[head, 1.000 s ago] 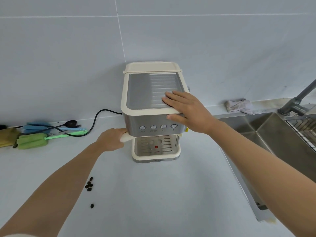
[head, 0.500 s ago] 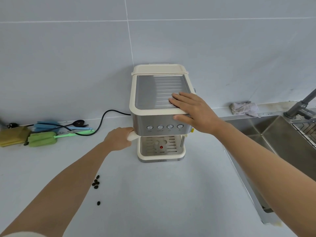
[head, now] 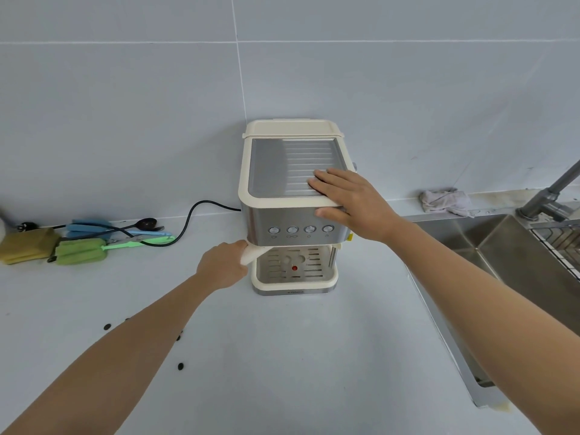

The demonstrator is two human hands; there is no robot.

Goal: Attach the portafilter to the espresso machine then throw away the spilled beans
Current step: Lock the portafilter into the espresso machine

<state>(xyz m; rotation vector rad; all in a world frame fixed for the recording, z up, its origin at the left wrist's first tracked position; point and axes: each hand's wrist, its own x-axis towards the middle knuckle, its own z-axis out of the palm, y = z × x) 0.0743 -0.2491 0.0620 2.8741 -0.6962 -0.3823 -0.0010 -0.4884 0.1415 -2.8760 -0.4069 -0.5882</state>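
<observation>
A cream and steel espresso machine [head: 282, 171] stands against the tiled wall. My right hand [head: 348, 204] lies flat on its top right corner, thumb down the front above the buttons. My left hand [head: 224, 266] is closed around the cream handle of the portafilter [head: 252, 254], which runs up under the machine's head; the basket end is hidden there. Several dark spilled beans [head: 180, 366] lie on the white counter beside and under my left forearm.
Green and blue brushes [head: 78, 251], a brown sponge [head: 25, 244] and a black spoon [head: 146, 223] lie at the left by the wall, with the machine's black cable [head: 188, 219]. A steel sink [head: 502, 255], tap [head: 549, 196] and a rag [head: 444, 200] are at the right.
The view has shifted, so the machine sits further right in frame. My left hand has swung the handle slightly toward the machine's front. My right hand stays on the top.
</observation>
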